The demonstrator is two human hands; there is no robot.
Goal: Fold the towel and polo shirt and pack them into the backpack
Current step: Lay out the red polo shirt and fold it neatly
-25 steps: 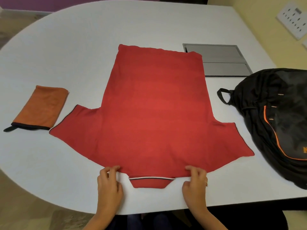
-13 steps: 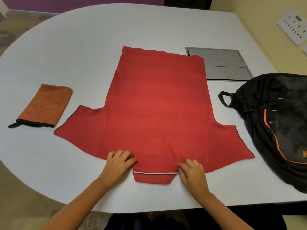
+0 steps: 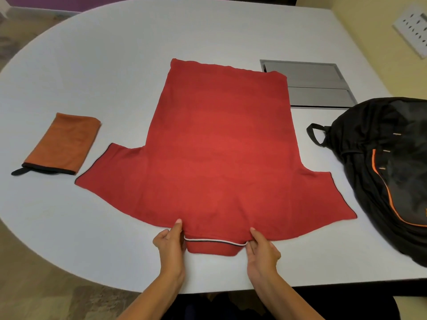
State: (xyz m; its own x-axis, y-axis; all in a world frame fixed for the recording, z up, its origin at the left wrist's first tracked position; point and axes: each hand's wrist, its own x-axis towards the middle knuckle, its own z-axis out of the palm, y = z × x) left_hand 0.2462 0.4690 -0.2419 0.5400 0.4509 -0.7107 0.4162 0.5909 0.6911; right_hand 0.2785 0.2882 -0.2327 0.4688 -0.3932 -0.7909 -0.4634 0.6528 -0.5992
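Note:
A red polo shirt lies spread flat and face down on the white table, its collar toward me and both sleeves out. My left hand pinches the shirt at the left end of the collar. My right hand pinches it at the right end of the collar. A folded orange towel with a black edge rests at the left, apart from the shirt. The black backpack with orange trim lies at the right edge, just beyond the right sleeve.
A grey metal cable hatch is set into the table behind the shirt's far right corner. A wall socket plate is at the upper right. The near table edge runs just below my wrists.
Both hands went from pressing flat on the shoulders to pinching the shirt at the two ends of the collar. The shirt, towel and backpack stayed in place.

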